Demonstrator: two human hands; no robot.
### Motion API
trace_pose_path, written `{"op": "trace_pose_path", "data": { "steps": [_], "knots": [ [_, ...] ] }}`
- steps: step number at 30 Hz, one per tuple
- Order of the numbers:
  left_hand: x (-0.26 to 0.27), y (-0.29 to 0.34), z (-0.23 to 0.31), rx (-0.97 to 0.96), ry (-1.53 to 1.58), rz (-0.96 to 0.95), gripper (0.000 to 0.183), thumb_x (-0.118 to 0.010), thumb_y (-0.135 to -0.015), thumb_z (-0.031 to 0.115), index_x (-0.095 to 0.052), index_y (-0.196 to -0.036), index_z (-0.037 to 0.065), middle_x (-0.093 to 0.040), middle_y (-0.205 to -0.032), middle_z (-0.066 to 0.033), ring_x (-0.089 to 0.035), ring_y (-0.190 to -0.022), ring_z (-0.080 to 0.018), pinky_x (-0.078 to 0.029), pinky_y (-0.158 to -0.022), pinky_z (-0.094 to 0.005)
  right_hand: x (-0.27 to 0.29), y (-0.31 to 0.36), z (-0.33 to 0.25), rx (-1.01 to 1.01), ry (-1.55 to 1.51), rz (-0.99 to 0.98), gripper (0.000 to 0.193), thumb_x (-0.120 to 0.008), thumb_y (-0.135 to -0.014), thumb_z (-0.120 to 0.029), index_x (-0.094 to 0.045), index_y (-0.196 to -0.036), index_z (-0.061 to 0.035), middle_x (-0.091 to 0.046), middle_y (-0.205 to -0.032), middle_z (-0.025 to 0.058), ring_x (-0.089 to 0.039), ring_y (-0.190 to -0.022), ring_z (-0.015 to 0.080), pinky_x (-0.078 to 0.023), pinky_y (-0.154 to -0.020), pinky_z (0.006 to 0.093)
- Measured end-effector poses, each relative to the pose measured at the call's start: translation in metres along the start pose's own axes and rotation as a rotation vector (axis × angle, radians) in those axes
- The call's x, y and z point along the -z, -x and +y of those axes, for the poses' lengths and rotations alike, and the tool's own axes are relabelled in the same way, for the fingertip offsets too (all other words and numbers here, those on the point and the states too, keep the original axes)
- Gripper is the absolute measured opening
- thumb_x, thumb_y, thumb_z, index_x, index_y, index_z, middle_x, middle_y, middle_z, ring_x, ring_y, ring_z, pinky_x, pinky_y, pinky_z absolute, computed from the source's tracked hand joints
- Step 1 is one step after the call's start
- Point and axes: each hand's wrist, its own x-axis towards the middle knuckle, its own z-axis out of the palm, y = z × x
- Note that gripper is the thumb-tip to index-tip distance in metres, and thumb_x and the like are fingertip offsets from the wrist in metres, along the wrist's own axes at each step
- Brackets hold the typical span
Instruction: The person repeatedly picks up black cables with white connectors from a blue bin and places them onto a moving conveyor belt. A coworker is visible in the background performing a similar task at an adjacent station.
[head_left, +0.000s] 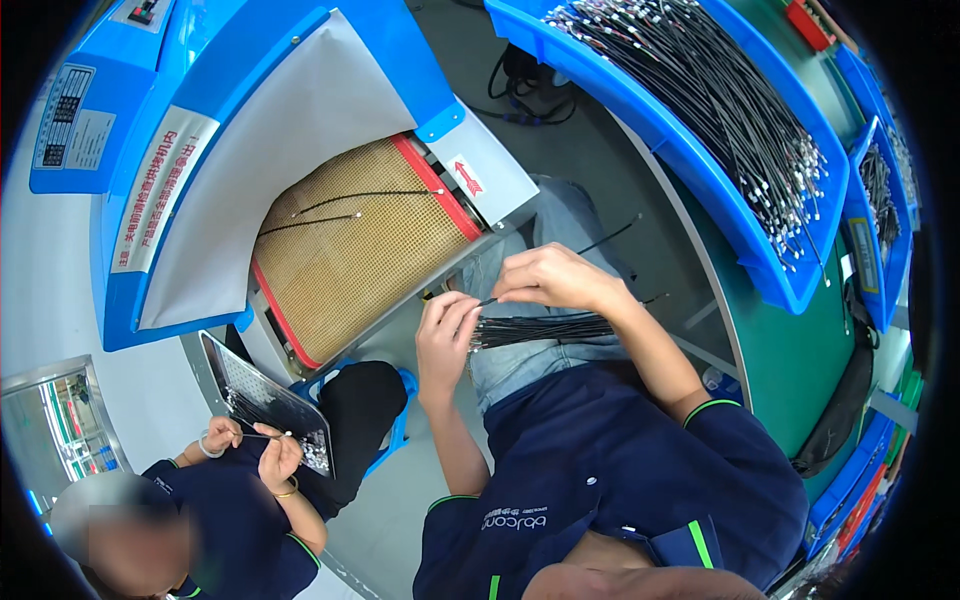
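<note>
My left hand [447, 330] and my right hand [548, 277] are close together above my lap, fingers pinched on one thin black cable [607, 237]. From my right hand its free end runs out to the upper right. My left fingers cover the cable's other end, so I cannot make out its tip. Just below, a bundle of black cables [560, 328] lies across my thighs, with small connectors at the left end. Two more black cables, an upper one [370, 198] and a lower one [310, 223], rest on the mesh conveyor belt [350, 275] ahead of my left hand.
A blue machine hood [290, 60] with a pale flap arches over the belt. On the green table [770, 375] to the right, a large blue bin [800, 285] holds many black cables. At lower left, a co-worker handles a cable over a tray [245, 375].
</note>
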Motion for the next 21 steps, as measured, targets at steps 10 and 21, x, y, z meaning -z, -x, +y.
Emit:
{"op": "trace_pose_path", "data": {
  "steps": [10, 21],
  "knots": [
    [-0.005, 0.0, 0.006, 0.128, 0.118, -0.08, 0.01, -0.067, -0.081, 0.005, -0.064, -0.089, 0.0, -0.064, -0.084, -0.0104, -0.062, -0.073, -0.0237, -0.049, -0.066, -0.0332, -0.011, 0.001, -0.001, 0.013, 0.069, 0.003, 0.013, -0.067, -0.079, -0.018, -0.064, -0.087, -0.0086, -0.063, -0.082, 0.0041, -0.063, -0.073, 0.0262, -0.051, -0.063, 0.0367],
    [0.0, 0.003, -0.004, 0.022, -0.043, 0.058, 0.012, -0.07, -0.077, 0.004, -0.065, -0.088, 0.002, -0.065, -0.085, -0.0084, -0.061, -0.079, -0.0247, -0.048, -0.07, -0.0342, -0.002, 0.007, 0.009, 0.048, 0.129, 0.14, 0.01, -0.069, -0.078, -0.016, -0.064, -0.084, -0.0101, -0.058, -0.08, 0.0015, -0.061, -0.07, 0.0226, -0.049, -0.057, 0.0353]
  ]
}}
